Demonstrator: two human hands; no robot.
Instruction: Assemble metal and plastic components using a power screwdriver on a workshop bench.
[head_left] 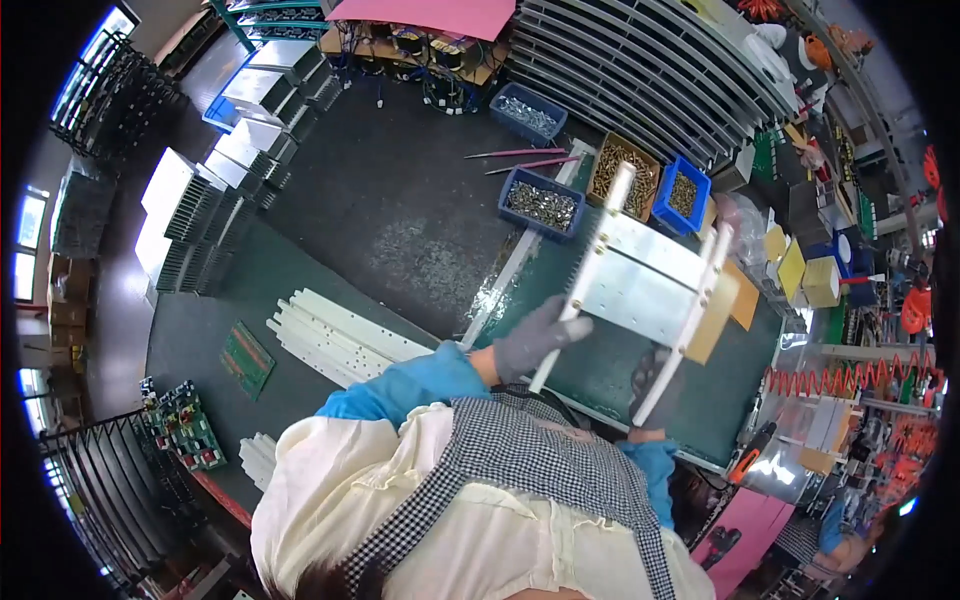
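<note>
I hold a frame (pixel 628 296) of two long white rails joined by silvery metal plates, with brass-coloured fasteners along the rails. It is raised and tilted over the green mat (pixel 520 290). My left hand (pixel 538 338), in a grey glove, is closed around the lower part of the left rail. My right hand (pixel 652 385), in a darker glove, is at the lower part of the right rail; its fingers are partly hidden behind that rail and look wrapped round it. A brown cardboard piece (pixel 712 325) shows behind the right rail.
Beyond the frame stand blue bins of metal parts (pixel 540 203), a box of brass screws (pixel 608 165) and a smaller blue bin (pixel 682 197). Pink-handled tools (pixel 515 153) lie near them. White perforated strips (pixel 335 335) and a green circuit board (pixel 247 360) are at left; an orange-handled tool (pixel 752 452) lies right.
</note>
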